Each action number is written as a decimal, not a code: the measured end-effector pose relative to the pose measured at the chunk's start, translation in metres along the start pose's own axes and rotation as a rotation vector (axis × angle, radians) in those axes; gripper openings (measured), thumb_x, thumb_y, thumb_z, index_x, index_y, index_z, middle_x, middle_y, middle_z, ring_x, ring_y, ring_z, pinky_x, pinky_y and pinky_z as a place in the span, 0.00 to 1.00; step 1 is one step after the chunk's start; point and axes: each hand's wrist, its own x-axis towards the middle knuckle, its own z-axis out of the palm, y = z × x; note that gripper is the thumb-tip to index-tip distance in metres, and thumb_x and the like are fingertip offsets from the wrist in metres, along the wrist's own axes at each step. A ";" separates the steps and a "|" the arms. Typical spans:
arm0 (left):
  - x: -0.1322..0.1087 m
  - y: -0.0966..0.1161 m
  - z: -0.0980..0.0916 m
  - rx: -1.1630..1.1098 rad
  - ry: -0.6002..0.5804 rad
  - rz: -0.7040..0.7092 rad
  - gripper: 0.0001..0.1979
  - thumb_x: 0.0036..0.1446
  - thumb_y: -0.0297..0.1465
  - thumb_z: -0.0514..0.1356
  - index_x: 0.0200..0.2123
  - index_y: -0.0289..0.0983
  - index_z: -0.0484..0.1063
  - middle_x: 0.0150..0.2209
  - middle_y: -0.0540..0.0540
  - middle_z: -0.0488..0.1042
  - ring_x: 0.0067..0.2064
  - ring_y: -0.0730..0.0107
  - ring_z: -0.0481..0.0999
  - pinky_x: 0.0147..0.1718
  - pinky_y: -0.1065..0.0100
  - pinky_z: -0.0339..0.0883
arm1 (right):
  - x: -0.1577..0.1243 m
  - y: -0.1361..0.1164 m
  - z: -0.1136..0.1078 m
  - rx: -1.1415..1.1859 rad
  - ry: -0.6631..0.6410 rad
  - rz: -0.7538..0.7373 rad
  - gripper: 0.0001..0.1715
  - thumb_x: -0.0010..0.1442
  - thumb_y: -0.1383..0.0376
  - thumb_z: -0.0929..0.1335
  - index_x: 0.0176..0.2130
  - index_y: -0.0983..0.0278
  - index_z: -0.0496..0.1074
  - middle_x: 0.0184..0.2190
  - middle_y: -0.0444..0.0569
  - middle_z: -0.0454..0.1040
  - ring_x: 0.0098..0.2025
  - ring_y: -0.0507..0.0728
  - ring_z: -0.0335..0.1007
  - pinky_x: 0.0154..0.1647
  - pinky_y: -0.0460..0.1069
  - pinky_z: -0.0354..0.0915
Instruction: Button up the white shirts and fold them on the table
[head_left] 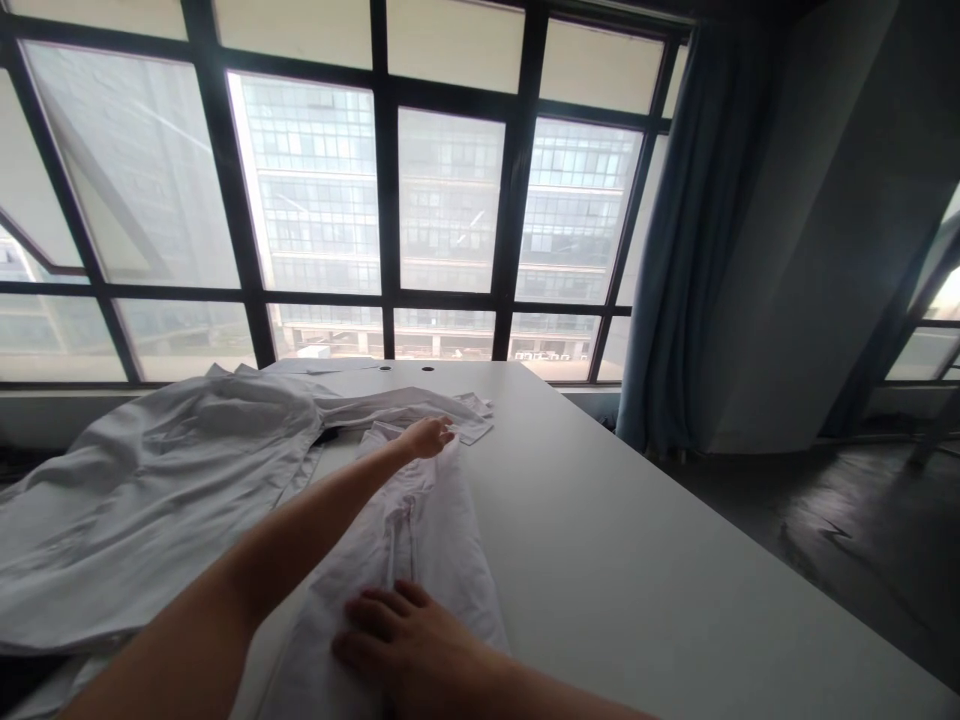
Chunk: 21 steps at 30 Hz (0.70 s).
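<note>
A long white garment (457,540), folded into a narrow strip with a seam or placket down its middle, lies lengthwise on the white table (600,540). My left hand (427,438) reaches to the garment's far end, with its fingers curled at the far right corner and closed on the cloth. Nearer to me, my right hand (412,640) rests on the garment with its fingers spread over the fabric. Left of it, a second white garment (187,480), crumpled and long-sleeved, is spread out. One sleeve (390,405) of it stretches right, beyond my left hand.
Two dark round holes show in the tabletop near its far edge, beside some flat white sheets (322,366). Black-framed windows (386,200) rise behind the table. A blue curtain (675,250) hangs at the right, past the table's slanting right edge.
</note>
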 end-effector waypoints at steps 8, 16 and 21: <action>-0.172 -0.035 -0.073 0.030 -0.043 0.026 0.18 0.57 0.29 0.54 0.51 0.39 0.72 0.50 0.45 0.76 0.53 0.61 0.73 0.56 0.63 0.63 | -0.009 0.019 -0.050 0.099 0.159 0.257 0.17 0.66 0.63 0.62 0.50 0.64 0.73 0.49 0.53 0.75 0.54 0.59 0.68 0.59 0.56 0.57; -0.254 -0.040 -0.085 0.036 -0.304 0.124 0.22 0.52 0.25 0.59 0.52 0.41 0.72 0.61 0.44 0.66 0.62 0.60 0.63 0.62 0.62 0.55 | -0.065 0.100 -0.065 0.044 -0.092 0.752 0.34 0.53 0.73 0.65 0.60 0.71 0.66 0.59 0.61 0.65 0.61 0.63 0.60 0.63 0.55 0.54; -0.263 -0.011 -0.092 0.077 -0.495 0.155 0.36 0.46 0.37 0.69 0.60 0.45 0.66 0.68 0.42 0.54 0.69 0.47 0.49 0.65 0.50 0.44 | -0.064 0.083 -0.070 0.253 -0.173 0.672 0.47 0.49 0.65 0.71 0.66 0.66 0.58 0.66 0.58 0.56 0.65 0.65 0.54 0.66 0.57 0.52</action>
